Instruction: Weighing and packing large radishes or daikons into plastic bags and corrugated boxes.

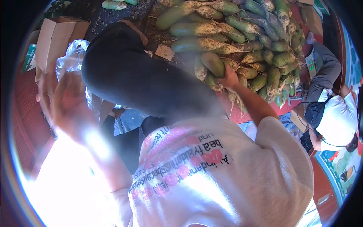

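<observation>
My right hand (229, 79) is closed around the lower end of a thick green radish (213, 64) at the near edge of a big heap of green radishes (234, 30). Many of them are smeared with soil and have thin pale root tips. On the left, my left hand (70, 92) is raised in front of a clear plastic bag (77, 49). Glare and motion blur smear its fingers, so whether it holds or touches anything cannot be made out.
Cardboard boxes (56, 39) stand at the far left beside the bag. My dark-trousered leg (136, 75) crosses between the bag and the heap. At the right another person (334, 121) sits near a scale with a lit green display (311, 66). Some green radishes (114, 5) lie at the far edge.
</observation>
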`<control>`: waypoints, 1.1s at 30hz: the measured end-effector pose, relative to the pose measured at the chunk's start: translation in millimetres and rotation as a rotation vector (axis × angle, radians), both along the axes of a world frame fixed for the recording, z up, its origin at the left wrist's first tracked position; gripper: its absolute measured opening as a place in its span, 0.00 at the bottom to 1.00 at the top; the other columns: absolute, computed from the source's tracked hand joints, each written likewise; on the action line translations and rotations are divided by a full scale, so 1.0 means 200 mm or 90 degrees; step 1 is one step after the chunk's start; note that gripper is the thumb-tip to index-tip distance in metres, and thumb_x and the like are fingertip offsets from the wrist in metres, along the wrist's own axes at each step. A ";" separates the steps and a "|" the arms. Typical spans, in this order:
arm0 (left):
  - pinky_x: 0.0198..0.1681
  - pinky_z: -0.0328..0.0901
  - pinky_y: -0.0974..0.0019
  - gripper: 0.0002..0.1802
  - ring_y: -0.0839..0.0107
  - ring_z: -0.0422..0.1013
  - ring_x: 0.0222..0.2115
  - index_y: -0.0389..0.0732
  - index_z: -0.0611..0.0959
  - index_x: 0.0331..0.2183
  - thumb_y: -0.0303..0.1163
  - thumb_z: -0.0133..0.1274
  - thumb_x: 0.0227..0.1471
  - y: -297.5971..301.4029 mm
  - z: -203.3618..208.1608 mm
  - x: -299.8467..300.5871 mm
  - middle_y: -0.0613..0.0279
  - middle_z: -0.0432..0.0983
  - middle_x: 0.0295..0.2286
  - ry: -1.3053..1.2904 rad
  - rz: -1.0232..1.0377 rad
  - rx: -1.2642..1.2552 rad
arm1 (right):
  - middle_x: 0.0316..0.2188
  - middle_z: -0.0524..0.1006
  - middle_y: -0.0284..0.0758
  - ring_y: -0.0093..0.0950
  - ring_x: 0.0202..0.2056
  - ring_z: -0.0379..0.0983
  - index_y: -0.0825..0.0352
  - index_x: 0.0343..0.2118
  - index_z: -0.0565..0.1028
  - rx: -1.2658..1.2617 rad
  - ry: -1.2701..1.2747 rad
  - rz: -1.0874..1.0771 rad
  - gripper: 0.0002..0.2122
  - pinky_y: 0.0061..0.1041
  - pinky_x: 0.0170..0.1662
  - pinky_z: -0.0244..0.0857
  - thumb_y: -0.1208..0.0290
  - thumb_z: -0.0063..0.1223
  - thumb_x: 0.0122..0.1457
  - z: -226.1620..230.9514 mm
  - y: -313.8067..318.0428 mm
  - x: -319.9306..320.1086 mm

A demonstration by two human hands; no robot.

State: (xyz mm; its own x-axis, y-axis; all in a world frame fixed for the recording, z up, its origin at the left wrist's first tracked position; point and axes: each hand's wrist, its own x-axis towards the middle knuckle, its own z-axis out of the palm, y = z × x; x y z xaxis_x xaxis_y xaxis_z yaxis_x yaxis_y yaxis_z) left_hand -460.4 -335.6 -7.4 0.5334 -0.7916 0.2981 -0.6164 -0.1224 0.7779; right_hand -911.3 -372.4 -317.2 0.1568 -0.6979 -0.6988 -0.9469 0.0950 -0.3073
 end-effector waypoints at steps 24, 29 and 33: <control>0.60 0.60 0.47 0.39 0.58 0.64 0.56 0.49 0.62 0.60 0.40 0.64 0.53 -0.71 -0.12 -0.68 0.58 0.66 0.54 1.130 -0.306 -0.117 | 0.54 0.74 0.37 0.28 0.59 0.64 0.69 0.58 0.71 0.008 -0.605 -0.227 0.18 0.29 0.60 0.60 0.71 0.48 0.67 1.03 -0.82 0.28; 0.57 0.64 0.51 0.54 0.58 0.62 0.56 0.49 0.51 0.63 0.34 0.70 0.45 -0.72 -0.09 -0.70 0.51 0.62 0.55 0.954 -0.186 -0.193 | 0.63 0.63 0.46 0.40 0.62 0.62 0.64 0.67 0.54 -0.184 -0.599 -0.012 0.37 0.38 0.64 0.54 0.65 0.61 0.58 1.34 -0.82 0.50; 0.57 0.62 0.49 0.55 0.56 0.59 0.58 0.48 0.50 0.64 0.50 0.67 0.47 -0.80 0.05 -0.58 0.48 0.58 0.57 0.968 -0.097 -0.044 | 0.59 0.66 0.44 0.36 0.58 0.66 0.66 0.67 0.52 -0.301 -0.483 0.117 0.48 0.34 0.61 0.60 0.71 0.72 0.46 1.50 -0.79 0.83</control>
